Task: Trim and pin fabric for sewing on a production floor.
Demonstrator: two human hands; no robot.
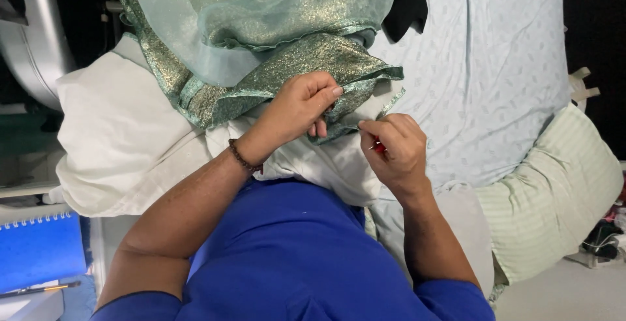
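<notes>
A shimmering green fabric [287, 60], woven with metallic gold glint and edged by a folded hem band, lies bunched over a white cushion [124, 138] on the bed. A sheer pale-green gauze layer [195, 21] drapes over its upper part, smooth and translucent where the glittery cloth below is coarse and creased. The bed sheet [495, 66] is light blue with a small scattered print, and a pale green striped pillow [554, 197] sits by the bed's right edge.

The left hand [306, 106] is closed, fingers curled and thumb pressed down, pinching the hem of the shimmering green fabric near the middle of the bed; the wrist, wearing a brown bead bracelet [242, 159], bends slightly, with the forearm angling up from the lower left. The right hand [394, 148] is curled into a loose fist just beside it, gripping a small red tool [377, 145], mostly hidden in the palm, its fingertips touching the fabric's edge. A blue spiral notebook [39, 249] and a pencil [39, 289] lie at the lower left.
</notes>
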